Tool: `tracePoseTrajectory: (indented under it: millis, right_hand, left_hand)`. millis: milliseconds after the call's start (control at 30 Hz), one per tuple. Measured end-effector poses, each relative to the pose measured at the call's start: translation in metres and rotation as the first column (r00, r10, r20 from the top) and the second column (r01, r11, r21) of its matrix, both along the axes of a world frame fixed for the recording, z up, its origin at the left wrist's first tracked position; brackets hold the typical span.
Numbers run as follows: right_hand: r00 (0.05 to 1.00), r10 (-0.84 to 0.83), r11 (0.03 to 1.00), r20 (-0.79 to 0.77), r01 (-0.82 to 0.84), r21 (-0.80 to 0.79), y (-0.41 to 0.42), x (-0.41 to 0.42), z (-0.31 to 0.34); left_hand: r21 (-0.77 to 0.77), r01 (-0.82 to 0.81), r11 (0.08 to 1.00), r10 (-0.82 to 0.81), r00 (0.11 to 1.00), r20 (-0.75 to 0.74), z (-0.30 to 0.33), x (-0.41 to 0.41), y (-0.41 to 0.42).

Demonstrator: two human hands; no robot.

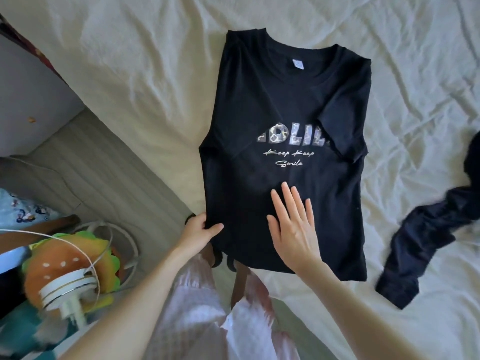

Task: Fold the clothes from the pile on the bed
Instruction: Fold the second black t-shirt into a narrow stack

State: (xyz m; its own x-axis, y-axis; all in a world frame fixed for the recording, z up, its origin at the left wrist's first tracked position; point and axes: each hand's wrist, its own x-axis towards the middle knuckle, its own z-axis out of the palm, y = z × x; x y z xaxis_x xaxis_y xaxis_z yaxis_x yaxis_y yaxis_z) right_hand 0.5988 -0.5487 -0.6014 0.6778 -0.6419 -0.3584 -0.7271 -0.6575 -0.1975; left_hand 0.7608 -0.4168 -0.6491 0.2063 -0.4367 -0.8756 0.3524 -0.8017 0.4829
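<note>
Head view shows the left hand (201, 228) pinching the shirt (283, 157) hem while the right hand (292, 227) presses flat beside it; a hard tug could undo the tucked sleeve.

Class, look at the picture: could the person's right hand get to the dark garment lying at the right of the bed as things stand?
Probably yes. The right hand lies flat on the black T-shirt, holding nothing, and only bare sheet separates it from the dark garment. Nothing blocks the way, though it may need a stretch sideways.
</note>
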Motion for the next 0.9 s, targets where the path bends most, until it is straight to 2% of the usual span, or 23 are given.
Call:
tracePoseTrajectory:
  millis: [100, 267, 300, 400, 467, 533, 633, 733, 800, 900]
  right_hand:
    - [0.982, -0.187, 0.982, 0.007, 0.188, -0.034, 0.005, -0.04, 0.008]
    - [0.874, -0.483, 0.871, 0.059, 0.486, -0.071, -0.012, -0.104, 0.016]
    - [0.814, -0.579, 0.813, 0.052, 0.581, -0.029, -0.018, -0.115, 0.016]
    - [0.534, -0.845, 0.524, -0.009, 0.832, 0.182, -0.031, -0.143, 0.015]
    - [0.426, -0.902, 0.377, -0.066, 0.854, 0.36, -0.039, -0.154, 0.013]
    - [0.381, -0.914, 0.272, -0.143, 0.833, 0.482, -0.045, -0.16, 0.012]
    - [0.319, -0.922, 0.142, -0.218, 0.804, 0.577, -0.045, -0.171, 0.013]
    - [0.145, -0.953, -0.062, -0.264, 0.764, 0.642, -0.037, -0.186, 0.017]
    - [0.081, -0.958, -0.131, -0.276, 0.731, 0.669, -0.032, -0.196, 0.019]
    - [0.07, -0.958, -0.154, -0.278, 0.693, 0.704, -0.025, -0.206, 0.024]
  left_hand:
    - [0.058, 0.034, 0.998, -0.035, 0.999, 0.027, 0.006, -0.016, 0.019]
    - [0.125, 0.117, 0.985, -0.132, 0.985, 0.113, 0.017, -0.032, 0.041]
    - [0.146, 0.115, 0.983, -0.135, 0.981, 0.137, 0.02, -0.034, 0.044]
    - [0.192, 0.007, 0.981, -0.047, 0.979, 0.2, 0.03, -0.046, 0.054]
    - [0.181, -0.111, 0.977, 0.066, 0.969, 0.24, 0.039, -0.053, 0.06]
    - [0.142, -0.188, 0.972, 0.148, 0.957, 0.251, 0.047, -0.061, 0.065]
    - [0.075, -0.32, 0.945, 0.299, 0.933, 0.202, 0.058, -0.075, 0.071]
    - [0.037, -0.48, 0.877, 0.469, 0.869, 0.161, 0.064, -0.085, 0.078]
    - [0.02, -0.546, 0.837, 0.536, 0.827, 0.168, 0.068, -0.088, 0.082]
    - [0.022, -0.592, 0.806, 0.58, 0.796, 0.175, 0.075, -0.091, 0.086]
